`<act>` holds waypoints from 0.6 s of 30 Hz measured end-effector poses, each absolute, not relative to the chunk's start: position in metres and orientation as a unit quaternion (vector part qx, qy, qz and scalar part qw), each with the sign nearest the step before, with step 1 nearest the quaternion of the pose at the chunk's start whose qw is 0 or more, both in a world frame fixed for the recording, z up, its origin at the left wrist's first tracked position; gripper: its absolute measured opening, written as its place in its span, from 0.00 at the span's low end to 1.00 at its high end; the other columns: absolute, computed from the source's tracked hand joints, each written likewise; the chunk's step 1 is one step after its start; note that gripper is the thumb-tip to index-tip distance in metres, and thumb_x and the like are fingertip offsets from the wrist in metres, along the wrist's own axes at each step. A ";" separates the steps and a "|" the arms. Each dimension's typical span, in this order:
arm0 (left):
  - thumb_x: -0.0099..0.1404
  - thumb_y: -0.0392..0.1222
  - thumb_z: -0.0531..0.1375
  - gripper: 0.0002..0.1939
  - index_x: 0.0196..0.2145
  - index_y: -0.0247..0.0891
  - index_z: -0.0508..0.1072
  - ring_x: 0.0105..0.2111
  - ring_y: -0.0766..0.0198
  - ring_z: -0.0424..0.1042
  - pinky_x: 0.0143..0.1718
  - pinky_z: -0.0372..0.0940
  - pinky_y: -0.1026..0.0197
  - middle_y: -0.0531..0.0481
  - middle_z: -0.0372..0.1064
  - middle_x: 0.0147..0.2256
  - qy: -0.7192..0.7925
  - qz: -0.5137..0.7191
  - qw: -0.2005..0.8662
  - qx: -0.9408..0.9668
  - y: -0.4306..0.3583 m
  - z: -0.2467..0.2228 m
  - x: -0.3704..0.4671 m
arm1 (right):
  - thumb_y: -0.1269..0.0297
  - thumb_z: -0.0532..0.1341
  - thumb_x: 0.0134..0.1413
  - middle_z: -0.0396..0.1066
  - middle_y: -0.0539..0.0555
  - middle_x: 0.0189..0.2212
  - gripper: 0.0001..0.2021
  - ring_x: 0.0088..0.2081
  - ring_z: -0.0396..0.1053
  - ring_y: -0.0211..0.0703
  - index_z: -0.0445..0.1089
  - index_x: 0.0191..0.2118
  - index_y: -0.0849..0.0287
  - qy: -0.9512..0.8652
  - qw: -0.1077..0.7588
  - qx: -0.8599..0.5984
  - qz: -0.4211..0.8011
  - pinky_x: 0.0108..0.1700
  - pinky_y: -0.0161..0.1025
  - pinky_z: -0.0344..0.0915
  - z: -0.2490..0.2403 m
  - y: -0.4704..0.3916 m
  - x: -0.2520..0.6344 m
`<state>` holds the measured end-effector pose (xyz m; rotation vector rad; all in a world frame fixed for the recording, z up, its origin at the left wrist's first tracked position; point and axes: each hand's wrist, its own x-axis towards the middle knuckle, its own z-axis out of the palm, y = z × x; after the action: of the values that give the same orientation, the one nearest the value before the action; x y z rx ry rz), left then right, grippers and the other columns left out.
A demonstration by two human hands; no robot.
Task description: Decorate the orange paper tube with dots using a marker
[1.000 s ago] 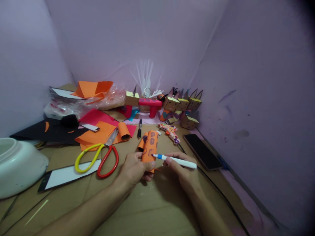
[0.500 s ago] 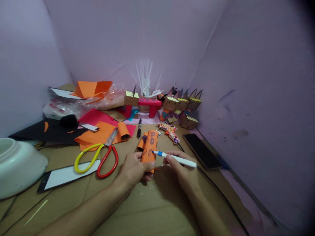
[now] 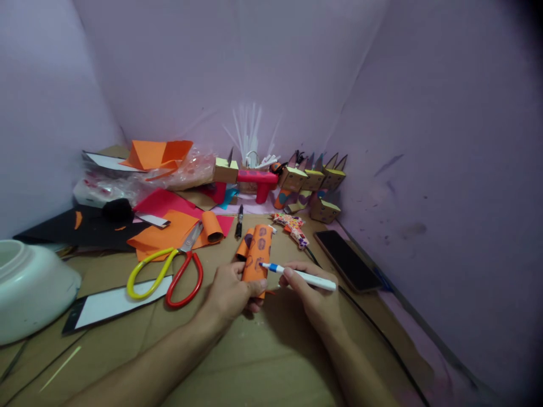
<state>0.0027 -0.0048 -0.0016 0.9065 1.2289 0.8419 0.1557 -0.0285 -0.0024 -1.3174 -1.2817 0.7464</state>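
Observation:
My left hand (image 3: 233, 291) grips the lower end of an orange paper tube (image 3: 258, 251), thumb across its front. Dark purple heart-like and rounded marks run along the tube. In my right hand (image 3: 316, 291) is a white marker (image 3: 311, 278) with a blue band, its tip at one of the lower marks. Just behind the held tube lies a shorter orange tube (image 3: 243, 249) with a dark mark, partly hidden. A black marker (image 3: 240, 221) rests farther back on the cardboard (image 3: 271, 356).
Scissors (image 3: 186, 249) with yellow and red handles lie left, partly over a black-edged white strip (image 3: 114, 305). A white bowl-like vessel (image 3: 34, 294) stands far left. A phone (image 3: 348, 260) and a black cable (image 3: 382, 333) are right. Cardboard animal heads (image 3: 294, 178) stand at the back.
The marker tip has shifted slightly left and down on the orange tube, my right hand moving with it. My left hand keeps its grip.

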 end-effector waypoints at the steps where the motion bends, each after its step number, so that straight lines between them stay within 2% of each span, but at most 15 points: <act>1: 0.46 0.36 0.65 0.15 0.33 0.31 0.71 0.12 0.68 0.65 0.12 0.61 0.67 0.53 0.68 0.17 0.540 0.368 0.644 0.398 -0.005 -0.002 0.003 | 0.57 0.64 0.46 0.74 0.51 0.18 0.11 0.20 0.69 0.41 0.76 0.25 0.59 -0.543 0.545 -0.556 0.316 0.22 0.33 0.64 -0.002 -0.029 0.156; 8: 0.45 0.34 0.67 0.14 0.32 0.30 0.71 0.13 0.68 0.65 0.13 0.62 0.67 0.53 0.68 0.16 0.537 0.388 0.642 0.386 -0.004 0.000 0.004 | 0.58 0.64 0.46 0.75 0.52 0.18 0.10 0.21 0.71 0.43 0.76 0.26 0.59 -0.544 0.549 -0.565 0.288 0.24 0.35 0.66 0.003 -0.029 0.154; 14: 0.45 0.36 0.68 0.16 0.33 0.31 0.71 0.12 0.69 0.64 0.13 0.61 0.67 0.53 0.68 0.15 0.538 0.384 0.639 0.392 -0.005 -0.002 0.004 | 0.58 0.63 0.47 0.73 0.51 0.16 0.11 0.19 0.68 0.40 0.75 0.22 0.59 -0.560 0.533 -0.558 0.302 0.20 0.33 0.62 0.001 -0.030 0.155; 18: 0.46 0.36 0.67 0.16 0.34 0.31 0.71 0.12 0.68 0.64 0.13 0.60 0.67 0.53 0.68 0.15 0.532 0.382 0.642 0.399 -0.003 -0.005 0.004 | 0.58 0.62 0.49 0.74 0.52 0.18 0.11 0.21 0.70 0.41 0.75 0.24 0.59 -0.559 0.538 -0.564 0.282 0.23 0.33 0.64 0.001 -0.029 0.155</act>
<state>0.0039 -0.0034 -0.0051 0.9099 1.2122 0.8707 0.1551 -0.0294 0.0007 -1.3426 -1.3301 0.6705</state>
